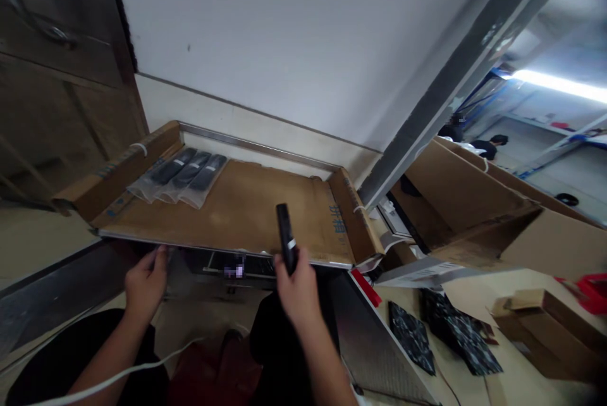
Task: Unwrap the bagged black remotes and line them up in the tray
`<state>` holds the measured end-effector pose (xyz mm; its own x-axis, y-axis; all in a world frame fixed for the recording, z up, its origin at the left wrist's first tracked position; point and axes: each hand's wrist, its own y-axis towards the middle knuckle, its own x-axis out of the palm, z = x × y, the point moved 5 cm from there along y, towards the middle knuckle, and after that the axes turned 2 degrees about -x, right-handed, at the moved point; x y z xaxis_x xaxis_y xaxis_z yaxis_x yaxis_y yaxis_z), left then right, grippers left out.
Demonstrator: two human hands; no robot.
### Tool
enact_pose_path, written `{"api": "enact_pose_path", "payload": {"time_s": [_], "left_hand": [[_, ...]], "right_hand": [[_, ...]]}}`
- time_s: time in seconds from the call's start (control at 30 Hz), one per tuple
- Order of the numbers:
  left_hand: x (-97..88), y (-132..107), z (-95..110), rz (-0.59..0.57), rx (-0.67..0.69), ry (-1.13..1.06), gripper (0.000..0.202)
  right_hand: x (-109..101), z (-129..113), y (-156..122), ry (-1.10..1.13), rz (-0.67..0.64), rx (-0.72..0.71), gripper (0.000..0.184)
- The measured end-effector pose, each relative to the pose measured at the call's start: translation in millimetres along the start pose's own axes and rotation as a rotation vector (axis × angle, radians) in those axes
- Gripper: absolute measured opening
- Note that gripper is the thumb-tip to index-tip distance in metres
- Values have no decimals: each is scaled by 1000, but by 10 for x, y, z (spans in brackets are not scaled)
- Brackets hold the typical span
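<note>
We find the right hand (300,292) at the front of the tabletop (256,203), its forearm rising from the lower right and angling inward. Its fingers (304,260) are closed around the lower end of a slim black object (283,222), with the thumb along the near side. The object points away from the body, tip leaning slightly left, and overlaps the front edge in our view; we cannot tell whether it touches the surface. A small white label (291,244) shows just above the grip.

The left hand (145,282) sits well apart from the right, just below the front edge, its forearm sloping up from the lower left. Its fingers are drawn narrow, tips together near the edge; we cannot tell whether they pinch anything.

We note three black items in clear sleeves (193,172) lying side by side at the left of the cardboard-lined surface, beside the left cardboard wall (102,184). A right cardboard wall (355,219) closes the other end. A white cord (137,369) crosses the left forearm. A large open carton (469,197) stands beyond, on the right.
</note>
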<state>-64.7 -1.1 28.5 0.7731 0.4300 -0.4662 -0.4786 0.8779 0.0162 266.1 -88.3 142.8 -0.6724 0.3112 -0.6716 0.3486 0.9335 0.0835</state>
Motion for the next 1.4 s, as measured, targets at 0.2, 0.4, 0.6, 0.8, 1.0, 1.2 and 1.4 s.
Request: {"api": "enact_pose_path", "payload": {"time_s": [0.2,0.4,0.6,0.8,1.0,1.2,1.4], "left_hand": [[103,-1,-29,-47,-36,-26,47],[104,-18,-9,-91,-71,-10,48],[128,-24,-20,-104,-95,-32,47],[146,-27,-25,-118,-86,5,46],[233,-36,-107,-163,-53,-24,51],[282,-80,-122,-186,-47,-41,48],[303,-88,-103,-205,-68,-57,50]], "right_hand": [[-670,161,1137,-691,68,287,44],[-624,355,1364,-824,308,216,48],[-665,453,1285,-712,485,151,40],[-663,510,1357,-493,510,-72,35],[-353,532,1671,-378,246,-518,40],[-247,604,2011,-492,256,-417,46],[-266,553,2008,-454,266,-421,32]]}}
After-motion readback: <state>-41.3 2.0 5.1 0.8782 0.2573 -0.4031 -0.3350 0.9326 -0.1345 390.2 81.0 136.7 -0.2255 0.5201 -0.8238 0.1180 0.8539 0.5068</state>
